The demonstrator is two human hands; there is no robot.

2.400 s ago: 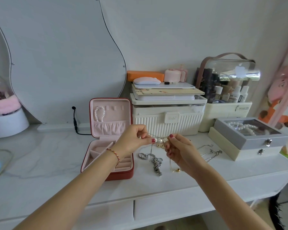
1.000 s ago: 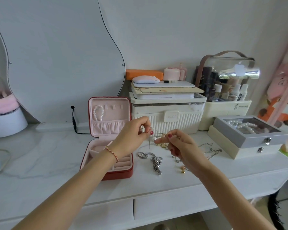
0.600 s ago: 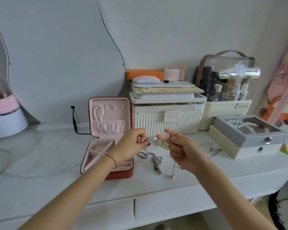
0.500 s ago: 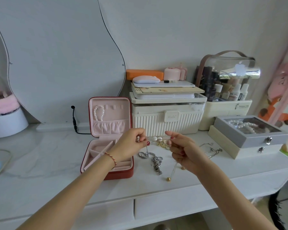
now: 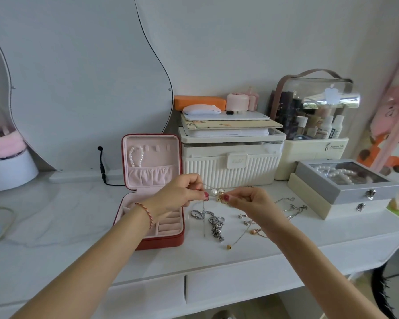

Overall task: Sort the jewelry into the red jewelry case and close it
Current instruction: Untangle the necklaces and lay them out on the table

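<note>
Two bare hands work above the white marble-patterned tabletop, just right of the open red jewelry case with pink lining. The left hand has its grip closed in a pinch on one end of a thin silver chain with white pearls and gold beads; a short length of chain hangs straight down from this pinch. The right hand has its grip closed in a pinch on the same chain beside the gold beads. From the right hand a further length of chain runs down and left, ending in a small gold bead at the tabletop.

The case stands with its lid upright. A white pearl bracelet hangs inside the lid, above a gathered pink pocket. The base compartments hold nothing that can be made out.

On the tabletop between the case and the right forearm lies a thick twisted silver rope chain. Several fine silver chains lie farther right, near a grey glass-lidded box holding pearls. A ribbed cream storage box stands behind the hands.
</note>
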